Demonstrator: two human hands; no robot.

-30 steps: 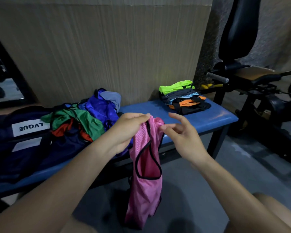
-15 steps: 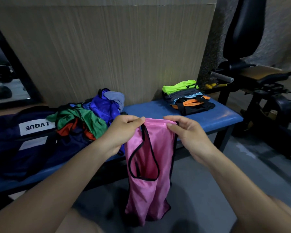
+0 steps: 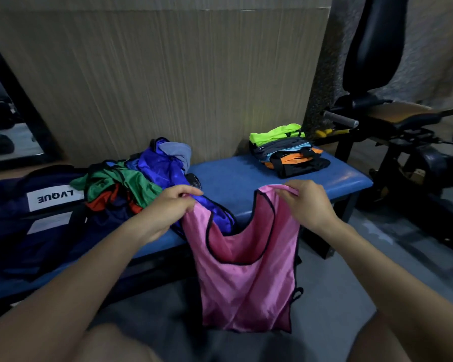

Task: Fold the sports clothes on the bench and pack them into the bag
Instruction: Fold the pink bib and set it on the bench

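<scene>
Blue padded bench (image 3: 228, 176) with dark bag (image 3: 24, 226), jumbled clothes heap (image 3: 141, 176) and folded stack (image 3: 288, 152).

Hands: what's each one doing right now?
Left hand: pinches one shoulder strap of the pink bib.
Right hand: pinches the bib's other strap.

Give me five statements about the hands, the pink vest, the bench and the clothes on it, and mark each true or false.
1. Both hands hold the pink vest by its shoulder straps. True: left hand, right hand.
2. The vest lies flat on the blue bench. False: it hangs in front of the bench.
3. A folded stack sits at the bench's right end. True.
4. The stack's top garment is red. False: it is neon green.
5. The unfolded pile lies between the navy bag and the folded stack. True.
</scene>
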